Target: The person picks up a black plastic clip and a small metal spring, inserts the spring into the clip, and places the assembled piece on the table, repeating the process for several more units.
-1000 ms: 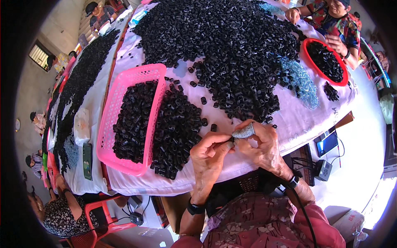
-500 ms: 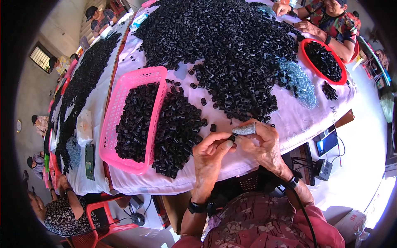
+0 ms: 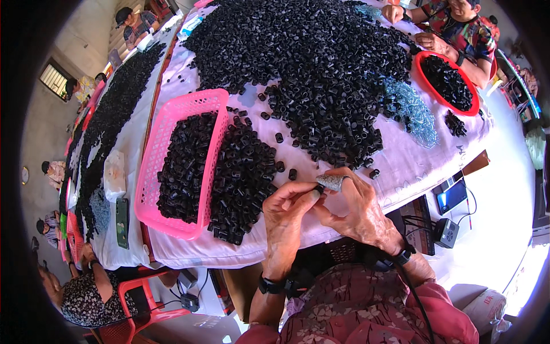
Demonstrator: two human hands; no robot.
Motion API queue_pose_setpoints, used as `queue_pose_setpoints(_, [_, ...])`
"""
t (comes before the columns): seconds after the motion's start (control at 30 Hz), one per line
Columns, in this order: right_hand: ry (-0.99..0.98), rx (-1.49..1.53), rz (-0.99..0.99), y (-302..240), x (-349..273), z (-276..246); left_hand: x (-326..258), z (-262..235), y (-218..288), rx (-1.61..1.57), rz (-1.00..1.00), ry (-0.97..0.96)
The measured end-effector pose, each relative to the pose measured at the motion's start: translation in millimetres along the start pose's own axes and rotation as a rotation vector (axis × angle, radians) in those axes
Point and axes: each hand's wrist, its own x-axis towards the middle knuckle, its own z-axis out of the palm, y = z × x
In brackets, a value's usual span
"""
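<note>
Pinching one small black plastic piece between thumb and forefinger: left hand. Right hand meets it just beside, one finger capped in a grey textured sleeve (can't tell if that hand grips too). Three loose black cylindrical pieces lie ahead of the left hand, well apart from the heaps. Left of the left hand: one pink rectangular perforated plastic basket, part-filled, and one smaller black pile against its side. Beyond both hands, one big black heap, uncountable. Farther right-forward: one clear bluish plastic clump, one red round plastic bowl holding black parts.
</note>
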Motion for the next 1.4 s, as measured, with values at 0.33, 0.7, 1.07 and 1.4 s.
queue_pose_setpoints(0.33, [0.074,-0.156,-0.129,-2,-6,8,-7,-3,2,0.070,-0.018,0.007])
queue_pose_setpoints(0.7, [0.130,-0.211,-0.099,5,-13,5,-10,9,-2,0.147,0.025,0.014])
queue_pose_setpoints(1.07, [0.172,-0.219,-0.181,-10,-19,12,-5,30,-12,-0.331,0.046,-0.270])
queue_pose_setpoints(1.4, [0.046,-0.202,-0.229,4,-21,18,-2,29,-20,-0.366,-0.039,0.018])
